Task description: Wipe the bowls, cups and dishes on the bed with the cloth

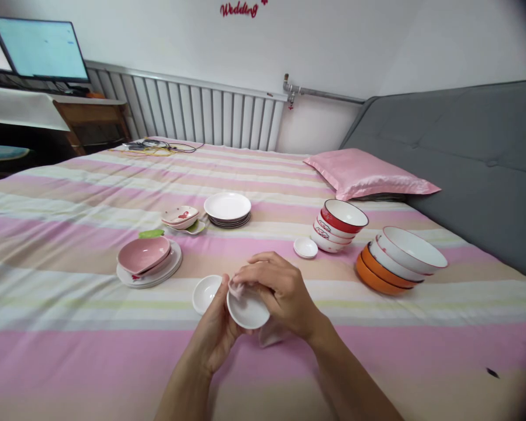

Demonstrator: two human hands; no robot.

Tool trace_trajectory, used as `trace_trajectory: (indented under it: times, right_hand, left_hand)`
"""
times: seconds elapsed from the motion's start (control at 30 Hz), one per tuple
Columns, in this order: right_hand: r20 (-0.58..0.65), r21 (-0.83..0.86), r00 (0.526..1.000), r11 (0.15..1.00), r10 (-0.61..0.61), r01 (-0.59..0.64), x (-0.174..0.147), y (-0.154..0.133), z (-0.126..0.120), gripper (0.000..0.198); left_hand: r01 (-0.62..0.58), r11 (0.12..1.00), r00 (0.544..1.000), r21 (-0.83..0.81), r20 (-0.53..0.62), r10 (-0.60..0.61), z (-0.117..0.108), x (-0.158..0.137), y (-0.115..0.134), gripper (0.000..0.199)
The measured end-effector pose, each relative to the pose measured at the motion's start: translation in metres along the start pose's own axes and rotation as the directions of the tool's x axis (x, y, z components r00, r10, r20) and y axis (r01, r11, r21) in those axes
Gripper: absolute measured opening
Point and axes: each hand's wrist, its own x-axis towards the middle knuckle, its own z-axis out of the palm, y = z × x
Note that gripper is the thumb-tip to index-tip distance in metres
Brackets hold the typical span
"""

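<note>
My left hand (pixel 217 333) grips a small white dish (pixel 249 310) by its left edge and tilts it toward me above the bed. In my right hand (pixel 280 286) is a pale pink cloth (pixel 272 334), pressed against the dish's upper inside and partly hidden by the fingers. A loose end of that cloth hangs below the dish. Just behind my left thumb, another small white bowl (pixel 204 294) rests on the striped sheet. Small white saucers (pixel 305 247) lie stacked to the right, beyond my right hand.
Pink bowls (pixel 144 255) sit on white plates (pixel 175 263) at left. Farther back are heart-patterned dishes (pixel 180 215) and stacked plates (pixel 227 206). At right stand red-and-white bowls (pixel 342 219) and a leaning stack with orange bowls (pixel 379 272). A pink pillow (pixel 368 171) lies near the grey headboard (pixel 464 134).
</note>
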Motion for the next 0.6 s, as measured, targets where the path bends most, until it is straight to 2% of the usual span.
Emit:
trace_trajectory:
  times: [0.13, 0.37, 0.47, 0.6]
  right_hand:
    - [0.043, -0.038, 0.999, 0.999, 0.01, -0.009, -0.003, 0.006, 0.004, 0.023]
    - [-0.006, 0.017, 0.992, 0.992, 0.122, -0.122, -0.005, 0.005, 0.005, 0.025]
    - [-0.027, -0.005, 0.984, 0.984, 0.178, -0.178, -0.004, 0.003, 0.004, 0.026]
    - [-0.068, -0.046, 0.96, 0.96, 0.272, -0.275, -0.002, 0.001, 0.002, 0.023]
  left_hand:
    - [0.019, 1.0, 1.0, 0.014, -0.025, -0.019, 0.0, 0.001, -0.001, 0.028]
    - [0.003, 0.998, 0.994, -0.06, -0.109, -0.009, -0.004, -0.001, -0.001, 0.018]
    - [-0.032, 0.996, 0.997, -0.079, -0.074, 0.026, -0.007, 0.001, -0.001, 0.024]
    - [-0.088, 0.994, 0.995, -0.068, 0.029, 0.091, -0.01, 0.002, 0.0, 0.031]
